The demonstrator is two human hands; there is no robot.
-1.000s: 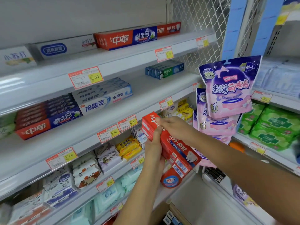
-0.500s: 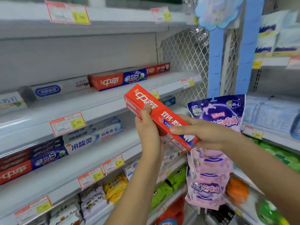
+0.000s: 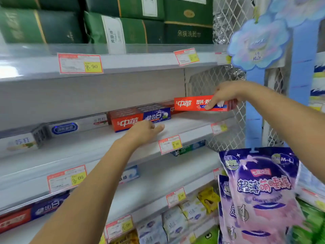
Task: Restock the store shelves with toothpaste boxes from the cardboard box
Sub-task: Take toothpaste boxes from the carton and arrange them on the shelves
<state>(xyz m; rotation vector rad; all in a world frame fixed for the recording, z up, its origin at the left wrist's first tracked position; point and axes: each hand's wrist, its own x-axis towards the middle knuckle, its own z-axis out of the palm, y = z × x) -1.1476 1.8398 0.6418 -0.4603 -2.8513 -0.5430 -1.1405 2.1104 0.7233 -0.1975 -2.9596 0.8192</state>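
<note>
Right, the red toothpaste box (image 3: 191, 103) sits at the right end of the middle shelf (image 3: 190, 123), level, long face to the front, just right of the red-and-blue boxes (image 3: 139, 119) already lined up there. I cannot tell if it is set down or just above the board. The right hand (image 3: 226, 92) grips it near its right end, thumb on the printed front and the other fingers (image 3: 219, 95) curled over the top. The end under the hand looks like several box ends, so possibly a small stack, unclear. The left hand (image 3: 144, 128) is spread loose, fingers straight, holding nothing, over the shelf lip just in front of the red-and-blue boxes; contact with the shelf is unclear. The cardboard supply box is not in view. Handling guess: light, stiff thin carton, glossy so a bit slippery, corners and end flaps dent if squeezed hard. It is long and narrow, so an end grip lets the far end swing. Better to pinch across the long faces nearer the middle, or steady the free left end with the spare hand while sliding it back.
</note>
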